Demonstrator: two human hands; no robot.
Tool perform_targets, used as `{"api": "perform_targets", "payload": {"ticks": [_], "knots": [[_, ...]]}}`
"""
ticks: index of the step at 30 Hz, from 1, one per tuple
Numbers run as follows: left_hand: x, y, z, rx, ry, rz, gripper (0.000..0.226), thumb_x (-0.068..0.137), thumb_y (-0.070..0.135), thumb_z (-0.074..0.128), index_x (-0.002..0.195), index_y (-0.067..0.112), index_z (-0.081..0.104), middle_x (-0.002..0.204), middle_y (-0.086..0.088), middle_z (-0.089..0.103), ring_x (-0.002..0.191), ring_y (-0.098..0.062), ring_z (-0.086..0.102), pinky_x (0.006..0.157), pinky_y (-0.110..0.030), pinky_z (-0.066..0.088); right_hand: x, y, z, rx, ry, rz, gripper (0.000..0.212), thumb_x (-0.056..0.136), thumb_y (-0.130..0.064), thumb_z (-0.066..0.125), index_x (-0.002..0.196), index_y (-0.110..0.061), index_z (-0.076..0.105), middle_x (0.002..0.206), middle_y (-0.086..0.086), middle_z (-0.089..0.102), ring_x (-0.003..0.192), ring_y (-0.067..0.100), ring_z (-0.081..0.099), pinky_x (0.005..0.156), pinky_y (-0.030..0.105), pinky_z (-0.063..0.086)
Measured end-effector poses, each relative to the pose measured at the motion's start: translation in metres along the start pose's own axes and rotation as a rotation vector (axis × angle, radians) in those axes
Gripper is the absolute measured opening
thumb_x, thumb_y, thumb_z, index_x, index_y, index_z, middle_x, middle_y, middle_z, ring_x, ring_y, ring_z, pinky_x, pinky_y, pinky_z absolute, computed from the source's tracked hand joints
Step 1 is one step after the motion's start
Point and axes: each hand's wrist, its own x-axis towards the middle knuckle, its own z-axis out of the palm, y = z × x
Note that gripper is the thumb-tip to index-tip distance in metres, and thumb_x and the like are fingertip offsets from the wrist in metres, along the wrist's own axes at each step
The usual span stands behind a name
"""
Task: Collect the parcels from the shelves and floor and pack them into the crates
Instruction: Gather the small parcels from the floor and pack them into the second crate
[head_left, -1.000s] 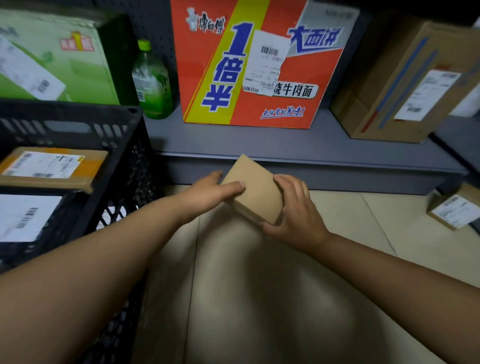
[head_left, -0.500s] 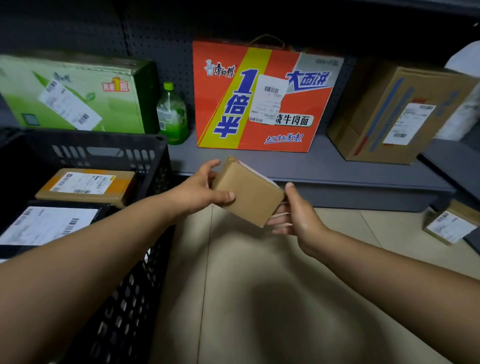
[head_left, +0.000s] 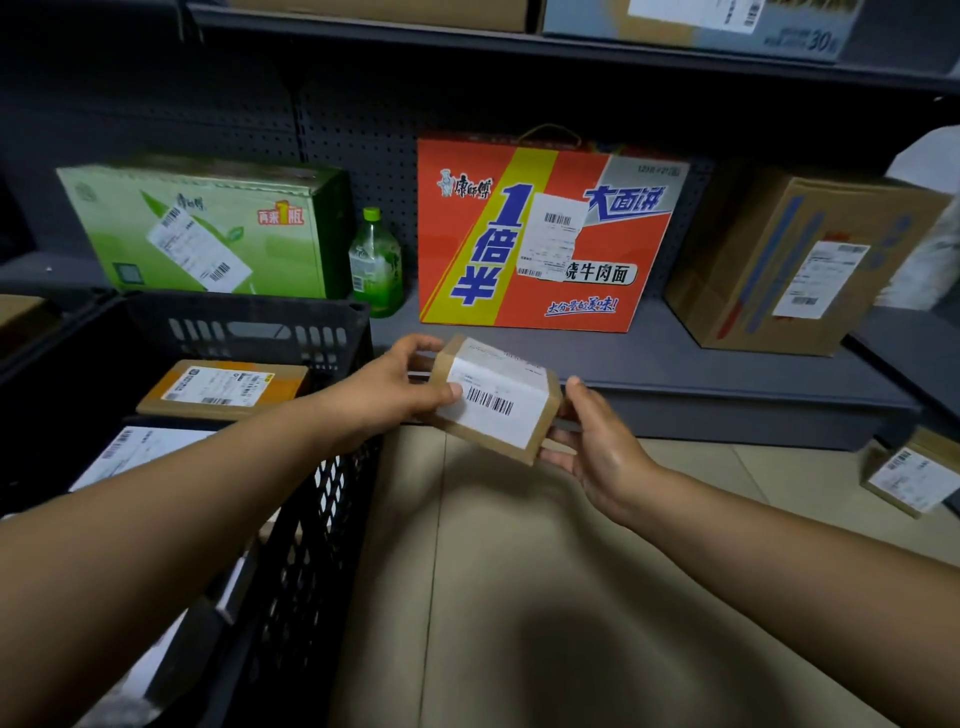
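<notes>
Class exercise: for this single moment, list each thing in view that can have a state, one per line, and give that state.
small parcel: held in the air, label up, tilted
left hand: grips the parcel's left end
right hand: holds the parcel's right end
black crate: open-topped, parcels inside
green bottle: upright, capped
red carton: standing on the shelf
brown box: closed, labelled
floor parcel: not yet collected
</notes>
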Motion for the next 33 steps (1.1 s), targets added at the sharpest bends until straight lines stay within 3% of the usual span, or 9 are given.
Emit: {"api": "perform_targets", "payload": {"ticks": [3, 7, 10, 13, 16, 21, 25, 29, 33], "knots": [[-0.003, 0.005, -0.003, 0.07, 0.077, 0.04, 0.056, 0.078, 0.018, 0.074, 0.124, 0.021, 0.041, 0.117, 0.003, 0.053, 0.103, -0.011, 0.057, 0.09, -0.038, 0.052, -0.002, -0.003, 0.005, 0.005, -0.008, -0.04, 0.029, 0.094, -0.04, 0.05, 0.11, -0.017, 0.059, 0.11, 0.004, 0.067, 0.105, 0.019, 0.062, 0.087, 0.045, 0.054], [-0.007, 0.01, -0.011, 0.105, 0.083, 0.107, 0.072, 0.074, 0.01, 0.077, 0.129, 0.026, 0.034, 0.114, 0.004, 0.05, 0.091, -0.013, 0.063, 0.077, -0.026, 0.056, -0.001, -0.008, 0.017, 0.038, 0.0, -0.027, 0.015, 0.092, -0.026, 0.056, 0.085, -0.013, 0.052, 0.086, 0.005, 0.068, 0.084, 0.018, 0.064, 0.074, 0.038, 0.056], [-0.009, 0.012, -0.024, 0.222, 0.085, 0.156, 0.084, 0.069, 0.01, 0.08, 0.136, 0.028, 0.03, 0.114, 0.002, 0.052, 0.101, -0.014, 0.06, 0.076, -0.016, 0.05, 0.001, -0.013, 0.029, 0.074, -0.019, -0.028, 0.014, 0.089, -0.018, 0.06, 0.08, -0.014, 0.049, 0.081, 0.006, 0.069, 0.076, 0.018, 0.065, 0.073, 0.038, 0.056], [-0.013, 0.019, -0.043, 0.551, 0.117, 0.236, 0.103, 0.064, 0.023, 0.082, 0.145, 0.024, 0.02, 0.13, -0.003, 0.038, 0.126, -0.018, 0.037, 0.1, -0.025, 0.035, 0.004, -0.018, 0.044, 0.084, -0.036, -0.06, 0.016, 0.086, -0.015, 0.062, 0.085, -0.015, 0.046, 0.081, 0.007, 0.071, 0.072, 0.016, 0.066, 0.07, 0.036, 0.055], [-0.022, 0.034, -0.063, 0.948, 0.109, 0.343, 0.115, 0.061, 0.039, 0.078, 0.149, 0.031, 0.004, 0.149, 0.001, 0.017, 0.137, -0.017, 0.01, 0.11, -0.037, 0.015, 0.006, -0.026, 0.068, 0.025, -0.057, -0.119, 0.019, 0.085, -0.014, 0.064, 0.087, -0.017, 0.045, 0.089, 0.011, 0.07, 0.077, 0.021, 0.067, 0.07, 0.04, 0.053], [-0.034, 0.043, -0.1, 1.276, 0.09, 0.369, 0.114, 0.059, 0.044, 0.073, 0.149, 0.031, 0.003, 0.127, -0.002, 0.035, 0.116, -0.02, 0.027, 0.092, -0.03, 0.024, 0.009, -0.037, 0.129, -0.028, -0.097, -0.261, 0.029, 0.081, -0.009, 0.067, 0.105, -0.012, 0.05, 0.104, 0.011, 0.063, 0.09, 0.022, 0.065, 0.072, 0.039, 0.053], [-0.05, 0.018, -0.134, 1.143, 0.168, 0.272, 0.114, 0.054, 0.048, 0.073, 0.147, 0.03, 0.009, 0.114, -0.001, 0.037, 0.107, -0.019, 0.033, 0.084, -0.029, 0.031, 0.011, -0.029, 0.171, -0.085, -0.109, -0.294, 0.031, 0.088, -0.019, 0.062, 0.115, -0.008, 0.05, 0.107, 0.009, 0.058, 0.096, 0.019, 0.058, 0.084, 0.037, 0.046], [-0.06, -0.034, -0.156, 0.837, 0.328, 0.052, 0.109, 0.053, 0.06, 0.066, 0.143, 0.037, 0.01, 0.12, -0.004, 0.04, 0.118, -0.025, 0.036, 0.093, -0.035, 0.035, 0.014, -0.011, 0.195, -0.101, -0.088, -0.313, 0.011, 0.094, -0.022, 0.053, 0.101, -0.013, 0.051, 0.087, -0.007, 0.053, 0.08, 0.002, 0.051, 0.089, 0.033, 0.043], [-0.058, -0.078, -0.151, 0.576, 0.373, -0.194, 0.102, 0.056, 0.064, 0.064, 0.142, 0.035, 0.019, 0.126, -0.005, 0.036, 0.117, -0.028, 0.043, 0.086, -0.035, 0.042, 0.019, 0.008, 0.203, -0.149, -0.051, -0.309, 0.014, 0.094, -0.024, 0.053, 0.103, -0.014, 0.051, 0.088, -0.008, 0.051, 0.081, 0.004, 0.05, 0.091, 0.036, 0.044]]}}
